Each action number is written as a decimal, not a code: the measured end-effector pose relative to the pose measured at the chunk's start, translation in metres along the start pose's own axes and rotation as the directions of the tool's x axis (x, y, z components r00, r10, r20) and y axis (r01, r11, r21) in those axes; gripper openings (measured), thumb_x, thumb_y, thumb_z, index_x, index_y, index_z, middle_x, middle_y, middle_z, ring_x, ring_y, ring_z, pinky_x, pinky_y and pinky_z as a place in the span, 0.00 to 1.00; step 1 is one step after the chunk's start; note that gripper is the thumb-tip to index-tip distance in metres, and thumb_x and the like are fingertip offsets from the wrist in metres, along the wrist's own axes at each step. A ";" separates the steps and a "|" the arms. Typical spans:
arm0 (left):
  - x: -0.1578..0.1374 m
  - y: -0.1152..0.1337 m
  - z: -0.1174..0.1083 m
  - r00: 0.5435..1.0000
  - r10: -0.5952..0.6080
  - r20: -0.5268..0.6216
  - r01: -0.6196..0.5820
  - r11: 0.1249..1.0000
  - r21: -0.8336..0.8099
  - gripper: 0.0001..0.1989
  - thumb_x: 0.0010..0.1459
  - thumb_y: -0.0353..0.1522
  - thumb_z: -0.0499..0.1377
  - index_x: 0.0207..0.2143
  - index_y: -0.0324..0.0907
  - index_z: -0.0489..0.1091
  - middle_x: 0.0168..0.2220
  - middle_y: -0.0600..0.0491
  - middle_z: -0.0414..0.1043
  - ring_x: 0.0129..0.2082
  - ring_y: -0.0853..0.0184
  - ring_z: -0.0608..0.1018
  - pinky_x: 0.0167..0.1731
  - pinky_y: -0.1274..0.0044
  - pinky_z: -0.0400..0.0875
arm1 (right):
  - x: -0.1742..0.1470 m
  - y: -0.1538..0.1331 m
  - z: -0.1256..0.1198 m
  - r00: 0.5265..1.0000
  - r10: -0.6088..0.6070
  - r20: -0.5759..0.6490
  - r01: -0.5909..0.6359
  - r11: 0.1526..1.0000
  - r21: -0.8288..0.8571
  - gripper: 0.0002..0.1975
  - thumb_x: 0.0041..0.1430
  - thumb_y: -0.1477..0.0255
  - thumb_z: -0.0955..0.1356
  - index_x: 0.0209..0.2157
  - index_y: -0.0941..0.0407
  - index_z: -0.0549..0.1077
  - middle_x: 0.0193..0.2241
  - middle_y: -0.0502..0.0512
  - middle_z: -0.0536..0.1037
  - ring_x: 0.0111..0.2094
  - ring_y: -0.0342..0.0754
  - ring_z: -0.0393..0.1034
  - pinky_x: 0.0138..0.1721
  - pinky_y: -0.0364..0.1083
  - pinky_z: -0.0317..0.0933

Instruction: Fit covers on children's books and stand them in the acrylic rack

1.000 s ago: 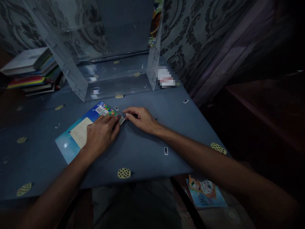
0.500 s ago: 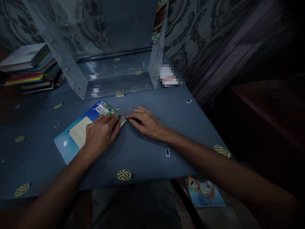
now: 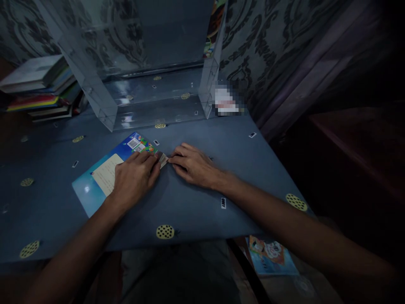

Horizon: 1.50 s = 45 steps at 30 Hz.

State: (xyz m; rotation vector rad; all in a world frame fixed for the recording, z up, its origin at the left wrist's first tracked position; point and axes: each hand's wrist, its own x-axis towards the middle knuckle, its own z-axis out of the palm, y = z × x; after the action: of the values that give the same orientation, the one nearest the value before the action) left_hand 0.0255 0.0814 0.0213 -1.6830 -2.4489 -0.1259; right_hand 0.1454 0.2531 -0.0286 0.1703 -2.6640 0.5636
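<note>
Pineapple-print tablecloth (image 3: pixel 196 215), dim light. Left hand (image 3: pixel 134 175) on blue booklet (image 3: pixel 87 190), fingers together; right hand (image 3: pixel 196 166) at pale tip (image 3: pixel 163 160), fingers bunched, can't tell from my feed if pinching.

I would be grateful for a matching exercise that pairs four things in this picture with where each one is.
1. Left hand
2. Right hand
3. Stack of books
4. Orange-and-blue packet

A. Left of the clear stand
B. Lying across the blue book
C. Below the near edge of the table
D. Beside the book, fingertips at its right corner

Pairs: 1-B; 2-D; 3-A; 4-C
</note>
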 end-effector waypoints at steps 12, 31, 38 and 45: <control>0.000 -0.001 0.002 1.000 0.019 -0.016 -0.019 1.000 0.004 0.16 0.71 0.37 0.51 0.44 0.43 0.78 0.45 0.48 0.81 0.45 0.57 0.80 0.35 0.72 0.71 | 0.000 0.003 0.003 0.994 0.033 -0.105 -0.025 0.997 0.072 0.12 0.66 0.78 0.63 0.42 0.58 0.79 0.35 0.58 0.75 0.39 0.52 0.66 0.43 0.51 0.65; -0.001 0.002 0.001 1.000 0.021 0.003 -0.021 0.998 0.062 0.16 0.71 0.37 0.51 0.45 0.43 0.78 0.45 0.49 0.81 0.45 0.58 0.80 0.30 0.74 0.68 | -0.002 0.003 0.004 0.989 0.041 -0.145 -0.035 0.998 0.042 0.15 0.64 0.81 0.63 0.45 0.59 0.79 0.34 0.57 0.76 0.38 0.51 0.66 0.42 0.50 0.66; 0.000 0.002 0.000 1.000 0.010 0.019 -0.011 0.997 0.071 0.17 0.71 0.36 0.50 0.45 0.43 0.78 0.46 0.50 0.81 0.46 0.57 0.80 0.30 0.73 0.68 | -0.001 0.003 0.001 1.000 0.004 0.004 -0.004 0.997 -0.073 0.15 0.63 0.82 0.64 0.44 0.58 0.81 0.38 0.60 0.76 0.40 0.52 0.65 0.41 0.51 0.66; 0.000 0.003 -0.001 0.999 0.005 0.038 -0.007 0.998 0.070 0.17 0.71 0.36 0.50 0.46 0.42 0.78 0.46 0.49 0.81 0.46 0.57 0.80 0.31 0.72 0.70 | -0.001 0.003 0.000 1.000 -0.007 0.004 0.008 0.995 -0.099 0.13 0.64 0.81 0.64 0.42 0.60 0.80 0.37 0.60 0.77 0.40 0.52 0.65 0.41 0.50 0.66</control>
State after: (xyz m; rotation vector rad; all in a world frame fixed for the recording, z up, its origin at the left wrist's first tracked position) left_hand 0.0281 0.0822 0.0225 -1.6786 -2.4450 -0.0067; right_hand 0.1457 0.2561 -0.0299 0.1526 -2.6865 0.4276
